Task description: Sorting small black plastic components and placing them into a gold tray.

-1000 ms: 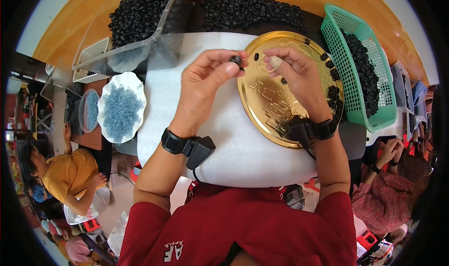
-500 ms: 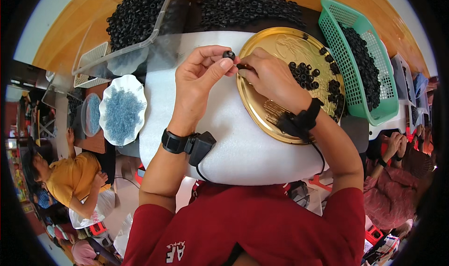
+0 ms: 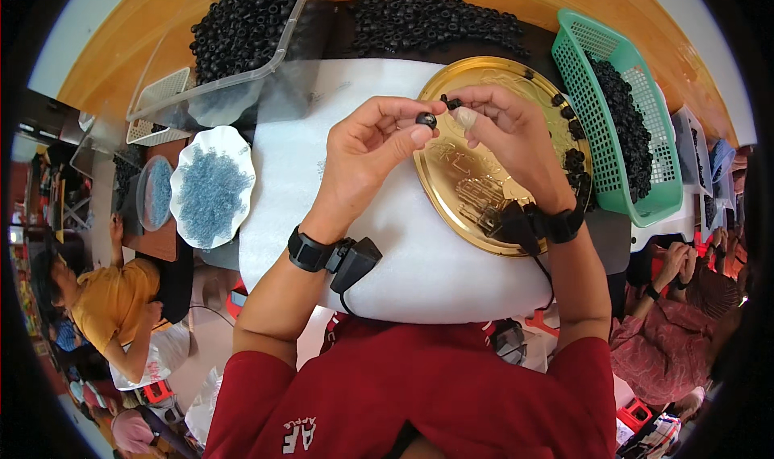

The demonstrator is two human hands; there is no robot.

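White and scalloped, a plate (image 3: 216, 135) heaped with small bluish bits (image 3: 211, 193) lies at the left. Right of it, the left hand (image 3: 363, 154) pinches a round black bead (image 3: 426, 121) over the gold tray's (image 3: 480, 173) left edge, while just beside it the right hand's (image 3: 513, 130) fingers (image 3: 476, 128) close on a smaller black piece (image 3: 454, 103). Farther right, a green basket (image 3: 657, 207) contains black pieces (image 3: 621, 120).

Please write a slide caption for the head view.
Left hand holds a round black part; right hand, a black piece near a gold tray.
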